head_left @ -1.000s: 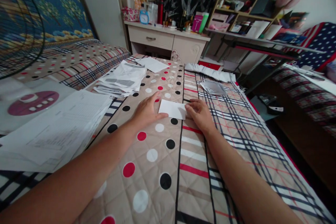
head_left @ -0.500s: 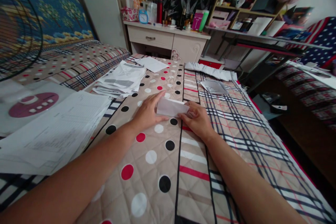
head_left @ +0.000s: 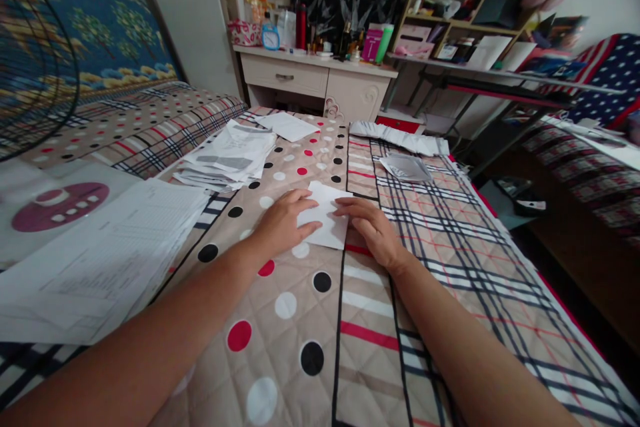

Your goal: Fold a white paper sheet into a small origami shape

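A small white piece of paper (head_left: 327,217) lies on the patterned bedspread (head_left: 285,267) in front of me; whether it is folded I cannot tell. My left hand (head_left: 287,219) rests at its left edge, thumb and fingers apart. From the right, my right hand (head_left: 373,225) reaches over the paper's right edge, with its fingers stretched out on top. Neither hand is closed around the paper.
Left of my hands lie a stack of crumpled papers (head_left: 227,157) and a larger pile of printed sheets (head_left: 115,260). A flat sheet (head_left: 287,125) is farther back. On the right are a clear plastic packet (head_left: 406,168) and a long folded white strip (head_left: 400,138).
The paper was held up on its edge between both hands and is now flat on the bedspread. The fingers of both hands have loosened and spread on it.
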`<state>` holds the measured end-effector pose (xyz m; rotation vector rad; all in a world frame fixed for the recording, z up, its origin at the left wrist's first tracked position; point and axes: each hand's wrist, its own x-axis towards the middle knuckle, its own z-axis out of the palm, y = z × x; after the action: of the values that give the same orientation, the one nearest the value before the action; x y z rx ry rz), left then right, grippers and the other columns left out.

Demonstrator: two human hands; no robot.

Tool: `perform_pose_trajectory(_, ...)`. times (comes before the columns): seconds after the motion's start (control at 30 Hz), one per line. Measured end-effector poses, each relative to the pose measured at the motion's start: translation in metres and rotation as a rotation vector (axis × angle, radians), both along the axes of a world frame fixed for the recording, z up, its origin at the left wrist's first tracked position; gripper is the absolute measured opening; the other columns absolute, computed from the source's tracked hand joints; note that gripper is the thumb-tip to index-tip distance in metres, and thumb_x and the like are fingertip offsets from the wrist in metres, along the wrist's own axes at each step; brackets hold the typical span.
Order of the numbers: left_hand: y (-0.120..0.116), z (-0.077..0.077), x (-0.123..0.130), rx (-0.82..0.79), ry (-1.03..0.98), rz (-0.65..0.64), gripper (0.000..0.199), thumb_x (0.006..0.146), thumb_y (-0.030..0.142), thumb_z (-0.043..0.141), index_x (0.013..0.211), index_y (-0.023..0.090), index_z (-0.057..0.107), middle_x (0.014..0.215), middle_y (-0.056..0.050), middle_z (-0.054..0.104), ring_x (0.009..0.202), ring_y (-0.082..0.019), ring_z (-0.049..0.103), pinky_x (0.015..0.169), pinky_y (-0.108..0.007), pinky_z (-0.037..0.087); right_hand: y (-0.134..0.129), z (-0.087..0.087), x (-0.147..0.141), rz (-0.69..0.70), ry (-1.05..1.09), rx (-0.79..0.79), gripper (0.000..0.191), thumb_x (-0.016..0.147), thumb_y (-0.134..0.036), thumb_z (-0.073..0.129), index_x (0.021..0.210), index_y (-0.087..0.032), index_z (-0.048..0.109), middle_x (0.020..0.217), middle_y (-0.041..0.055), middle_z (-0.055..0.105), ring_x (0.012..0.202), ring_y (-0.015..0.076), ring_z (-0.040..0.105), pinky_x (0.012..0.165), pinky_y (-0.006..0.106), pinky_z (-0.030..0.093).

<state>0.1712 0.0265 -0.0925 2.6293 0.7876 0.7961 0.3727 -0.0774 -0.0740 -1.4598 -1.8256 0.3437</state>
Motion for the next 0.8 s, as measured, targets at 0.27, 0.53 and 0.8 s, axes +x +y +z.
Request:
perform_pose_trajectory(0.27,0.006,-0.003,0.000,-0.137,0.038,-0.133,0.063,0.083,0.036,0.066,0.141,0.022,0.046,0.147,-0.010,0.047,0.135,-0.024,0.046,0.114,-0.045,0.036,0.019,-0.024,0.016,-0.341,0.168,-0.045,0.058,0.080,-0.026,0.055,0.137,-0.019,0.048,0.131,0.0127,0.058,0.117,0.0254,0.057,0.096,0.044,0.048)
perform_pose_trajectory(0.53,0.003,0.000,0.001,-0.113,-0.188,0.110,0.080,0.072,0.026,0.076,0.143,0.026,0.041,0.141,-0.012,0.049,0.123,-0.027,0.053,0.103,-0.045,0.046,0.019,-0.014,0.006,-0.243,0.469,0.023,0.044,0.073,-0.021,0.064,0.117,-0.021,0.056,0.076,-0.0022,0.062,0.065,0.0136,0.058,0.060,0.027,0.047)
perform_pose_trajectory(0.8,0.007,0.003,-0.002,-0.657,-0.532,0.096,0.070,0.077,0.025,0.068,0.142,0.018,0.042,0.081,-0.001,0.068,0.070,-0.014,0.064,0.065,-0.025,0.052,0.014,-0.002,-0.006,-0.223,0.789,0.059,0.043,0.069,-0.016,0.065,0.110,-0.024,0.052,0.070,-0.0067,0.056,0.056,0.0110,0.057,0.055,0.025,0.050)
